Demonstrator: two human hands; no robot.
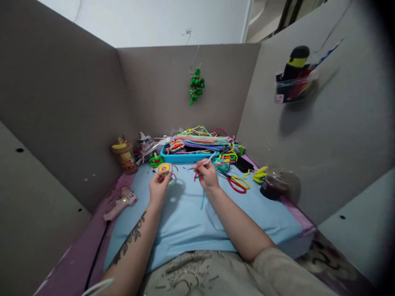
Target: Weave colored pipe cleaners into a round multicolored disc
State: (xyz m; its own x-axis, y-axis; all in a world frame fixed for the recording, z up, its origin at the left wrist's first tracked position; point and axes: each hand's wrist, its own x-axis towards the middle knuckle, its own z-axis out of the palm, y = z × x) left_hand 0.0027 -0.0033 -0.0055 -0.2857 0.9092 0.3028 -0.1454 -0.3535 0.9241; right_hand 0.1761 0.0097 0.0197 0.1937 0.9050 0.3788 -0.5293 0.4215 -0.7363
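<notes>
Between finger and thumb, my left hand (pixel 159 188) grips a flat spiral coil (pixel 164 167) of yellow, pink and other bright pipe cleaners, with loose ends curling out beside it. A pale lilac pipe cleaner (pixel 182 169) runs from the coil across to my right hand (pixel 207 176), which is pinched closed on it; its tip sticks up past the fingers. Both hands are raised over the light blue cloth (pixel 182 230). Below my right hand a blue pipe cleaner (pixel 202 200) shows, and scissors (pixel 237 183) with red and yellow handles lie to its right.
A blue tray (pixel 185 158) heaped with pipe cleaners stands at the back. To the left are a pink glue gun (pixel 121 205) with a black cord and a brown cup (pixel 126 156). A dark-based clear container (pixel 273 187) stands right. Grey panels (pixel 160 90) enclose three sides.
</notes>
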